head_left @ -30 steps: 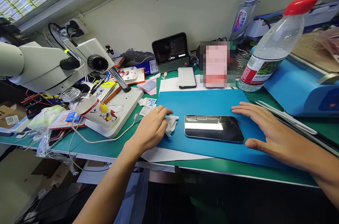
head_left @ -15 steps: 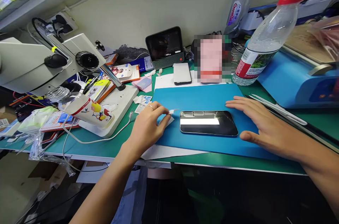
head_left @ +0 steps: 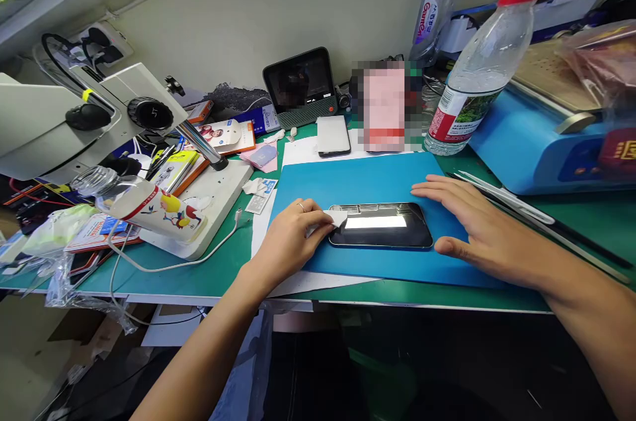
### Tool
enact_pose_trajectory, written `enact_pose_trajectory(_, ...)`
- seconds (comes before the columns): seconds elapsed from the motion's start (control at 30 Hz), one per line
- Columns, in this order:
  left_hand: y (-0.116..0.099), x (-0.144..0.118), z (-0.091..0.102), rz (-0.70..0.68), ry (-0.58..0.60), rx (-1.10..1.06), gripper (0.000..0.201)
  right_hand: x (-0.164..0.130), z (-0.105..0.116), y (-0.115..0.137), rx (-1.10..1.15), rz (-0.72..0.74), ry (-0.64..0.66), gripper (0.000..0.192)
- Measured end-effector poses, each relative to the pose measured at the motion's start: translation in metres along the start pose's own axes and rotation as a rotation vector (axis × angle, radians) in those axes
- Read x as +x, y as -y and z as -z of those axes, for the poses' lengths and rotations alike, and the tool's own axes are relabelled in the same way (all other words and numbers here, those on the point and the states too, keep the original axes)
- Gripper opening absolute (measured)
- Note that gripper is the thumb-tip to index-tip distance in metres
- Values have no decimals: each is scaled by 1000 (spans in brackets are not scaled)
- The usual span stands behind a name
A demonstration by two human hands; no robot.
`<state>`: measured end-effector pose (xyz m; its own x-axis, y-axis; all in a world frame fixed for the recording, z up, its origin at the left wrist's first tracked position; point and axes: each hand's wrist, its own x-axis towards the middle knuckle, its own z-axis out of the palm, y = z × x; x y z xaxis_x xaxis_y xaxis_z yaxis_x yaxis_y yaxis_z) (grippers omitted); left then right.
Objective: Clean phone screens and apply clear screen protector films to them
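Observation:
A black smartphone lies screen up on a blue work mat, its glass reflecting a bright light. My left hand pinches a small white wipe between thumb and fingers. The wipe reaches over the phone's upper left corner; whether it presses on the glass I cannot tell. To the right of the phone rests my right hand, palm down with fingers spread and thumb apart, holding nothing. Its thumb is near the phone's right end. A torn wipe packet sits left of the mat.
A white microscope and a clear jar stand left, with a white cable curving in front. Behind the mat are a smart display and a white-topped slab. A red-capped bottle and blue machine stand right.
My left hand has moved the white wipe rightward from beside the phone to over its upper left corner. My right hand stays spread on the right. The view has shifted slightly.

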<state>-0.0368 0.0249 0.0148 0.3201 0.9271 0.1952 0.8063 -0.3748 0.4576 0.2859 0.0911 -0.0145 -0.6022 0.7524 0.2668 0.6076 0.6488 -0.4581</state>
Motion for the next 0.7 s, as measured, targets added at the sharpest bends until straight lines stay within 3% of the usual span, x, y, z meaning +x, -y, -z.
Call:
enact_pose_trajectory(0.3, -14, 21, -3, -19, 67, 29, 12, -2, 4, 4, 113, -77, -10, 88)
enact_pose_trajectory(0.7, -54, 60, -31, -156, 137, 9, 12, -5, 5, 6, 120, -55, -30, 93)
